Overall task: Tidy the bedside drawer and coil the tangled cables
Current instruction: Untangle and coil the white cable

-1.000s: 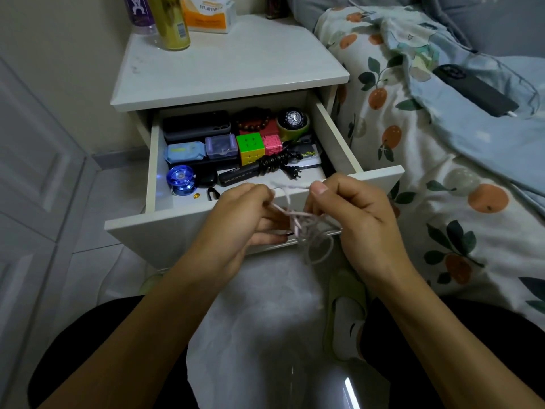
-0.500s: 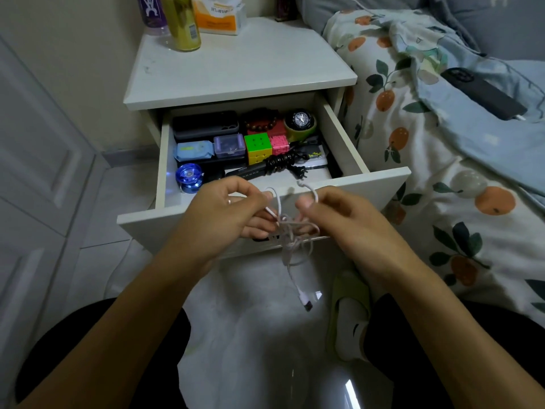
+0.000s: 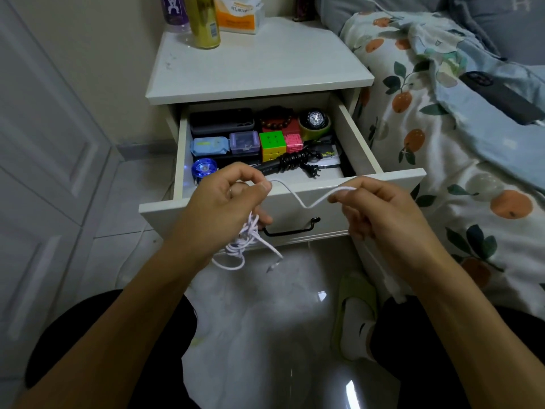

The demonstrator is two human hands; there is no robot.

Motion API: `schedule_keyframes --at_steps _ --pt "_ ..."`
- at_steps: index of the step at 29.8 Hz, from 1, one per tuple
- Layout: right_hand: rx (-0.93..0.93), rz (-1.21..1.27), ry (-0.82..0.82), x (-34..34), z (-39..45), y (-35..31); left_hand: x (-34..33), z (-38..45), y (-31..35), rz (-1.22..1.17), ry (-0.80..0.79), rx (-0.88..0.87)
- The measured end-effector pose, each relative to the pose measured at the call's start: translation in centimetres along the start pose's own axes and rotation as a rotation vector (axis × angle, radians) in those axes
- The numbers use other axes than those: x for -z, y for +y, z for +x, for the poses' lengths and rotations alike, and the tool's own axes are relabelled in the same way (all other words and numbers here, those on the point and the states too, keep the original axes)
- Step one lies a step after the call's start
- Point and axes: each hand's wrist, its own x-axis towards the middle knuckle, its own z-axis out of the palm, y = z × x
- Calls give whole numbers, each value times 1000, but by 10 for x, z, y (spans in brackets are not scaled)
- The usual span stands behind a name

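At centre frame, before the open drawer (image 3: 295,199), the left hand (image 3: 224,202) pinches the white cable (image 3: 298,199) above its dangling knot while the right hand (image 3: 380,211) pinches the free strand; pulling apart could tighten the tangle.

Both forearms enter from the lower corners and converge toward centre frame, bare to the elbow. Left hand (image 3: 227,202): back of hand toward the camera, fingers curled, thumb and forefinger pinched together at its upper right. Right hand (image 3: 380,211): held level with the left and well apart from it, fingers curled inward, thumb pressed against the forefinger at its left edge.
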Motion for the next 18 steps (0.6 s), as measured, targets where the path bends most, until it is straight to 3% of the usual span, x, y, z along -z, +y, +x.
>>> schedule_keyframes --at_steps 6,8,11,18 --pt "25 -479 -156 -10 -5 9 -11 -3 -9 93 151 40" --pt "135 -574 -151 -15 -7 9 -14 -3 -12 100 174 48" --pt "246 -489 -124 -24 -11 8 -18 -3 -14 149 218 2" --pt "194 -281 -179 -44 -15 9 -30 -4 -13 237 250 -80"
